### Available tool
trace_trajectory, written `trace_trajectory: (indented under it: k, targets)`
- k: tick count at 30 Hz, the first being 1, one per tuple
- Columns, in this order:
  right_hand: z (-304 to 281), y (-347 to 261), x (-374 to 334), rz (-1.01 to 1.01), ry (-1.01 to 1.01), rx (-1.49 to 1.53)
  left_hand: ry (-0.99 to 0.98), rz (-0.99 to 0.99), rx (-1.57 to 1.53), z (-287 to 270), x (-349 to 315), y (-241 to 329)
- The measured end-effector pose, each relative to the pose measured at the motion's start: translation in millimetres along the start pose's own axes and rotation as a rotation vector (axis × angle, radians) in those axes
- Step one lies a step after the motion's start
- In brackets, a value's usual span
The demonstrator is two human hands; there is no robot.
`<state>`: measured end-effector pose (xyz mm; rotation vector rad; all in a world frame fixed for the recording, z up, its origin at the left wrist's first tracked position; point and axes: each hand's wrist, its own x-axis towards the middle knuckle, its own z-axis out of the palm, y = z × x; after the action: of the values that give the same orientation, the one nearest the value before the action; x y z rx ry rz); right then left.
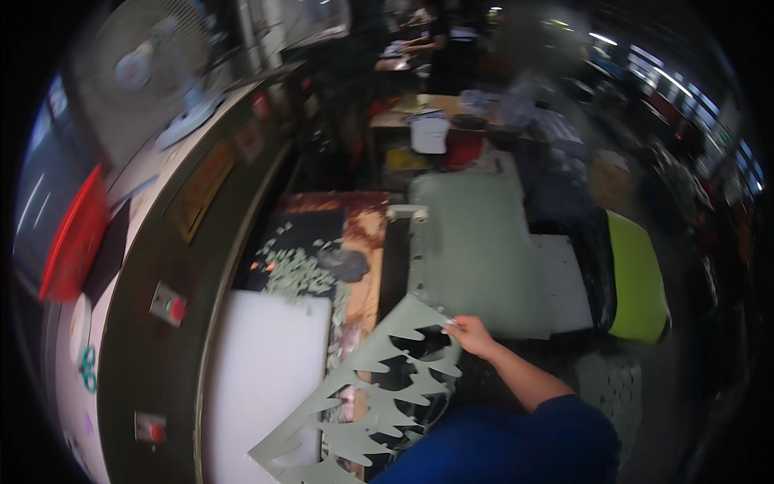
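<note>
My right hand (470, 335) is closed on the upper corner of a thin grey-green sheet (372, 351) full of jagged cut-outs. The sheet hangs at a slant, its lower end over a white board (266, 379). Just beyond the hand lies a larger grey-green sheet (472, 242) with no holes visible. Many small grey-green cut pieces (294, 270) are scattered on a dark surface behind the board, beside a dark grey lump (348, 264). My left hand does not show. A blue sleeve covers part of the lower edge.
A dark green machine beam (181, 250) with red buttons (175, 307) runs along the left. On its ledge are a fan (161, 64), a red tray (76, 238) and teal scissors (87, 371). A lime-green piece (637, 278) lies right. Another person (435, 40) stands far back.
</note>
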<state>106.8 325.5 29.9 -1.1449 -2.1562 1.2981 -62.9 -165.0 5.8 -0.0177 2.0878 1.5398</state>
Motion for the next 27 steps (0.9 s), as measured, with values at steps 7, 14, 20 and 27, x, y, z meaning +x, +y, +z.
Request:
trace_trajectory:
  k: [7, 14, 20, 27]
  targets:
    - [-144.2, 58.2, -82.3, 0.261, 0.448, 0.077, -0.352, 0.307, 0.034, 84.6, 47.5, 59.4]
    - [-325.6, -16.2, -116.8, -0.224, 0.921, -0.047, -0.631, 0.564, -0.322, 248.8, -6.1, 141.8]
    - [-506.0, -49.8, -319.1, -0.539, 1.383, -0.238, -1.22, 0.53, -0.43, 328.9, -112.3, 154.6]
    - [-551.1, 229.3, -694.5, 0.005, 1.949, -0.459, -2.479, 0.127, 0.229, 486.5, -305.7, -0.8]
